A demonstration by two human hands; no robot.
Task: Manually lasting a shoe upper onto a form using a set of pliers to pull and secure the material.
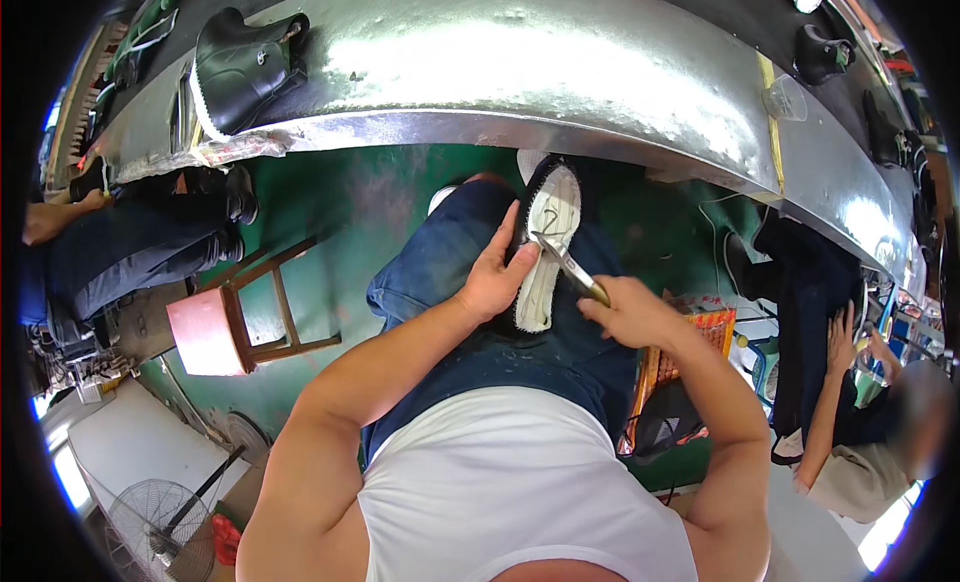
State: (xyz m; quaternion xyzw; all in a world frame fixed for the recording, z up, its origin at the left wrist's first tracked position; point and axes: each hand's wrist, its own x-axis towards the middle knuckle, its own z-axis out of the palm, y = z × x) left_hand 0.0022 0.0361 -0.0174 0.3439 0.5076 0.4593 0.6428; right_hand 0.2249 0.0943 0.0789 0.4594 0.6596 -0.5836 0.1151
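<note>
A shoe upper [553, 204], dark at the sides with a pale stitched underside facing up, lies over my lap, its long axis pointing toward the bench. My left hand [490, 282] grips it along its left side, fingers stretched up the edge and thumb near the middle. In my right hand [630, 312] is a pair of pliers [572, 269] with a metal head and an olive-brown handle. Its head meets the middle of the underside, close to my left thumb. A thin, curved dark line, perhaps a thread or wire, shows on the underside there; I cannot tell which.
Ahead runs a shiny metal bench [480, 122], with a black boot [245, 70] at its left and a clear cup [784, 99] at its right. A stool [215, 332] stands left, an orange basket [708, 332] right. Co-workers sit on both sides; a fan [160, 527] is lower left.
</note>
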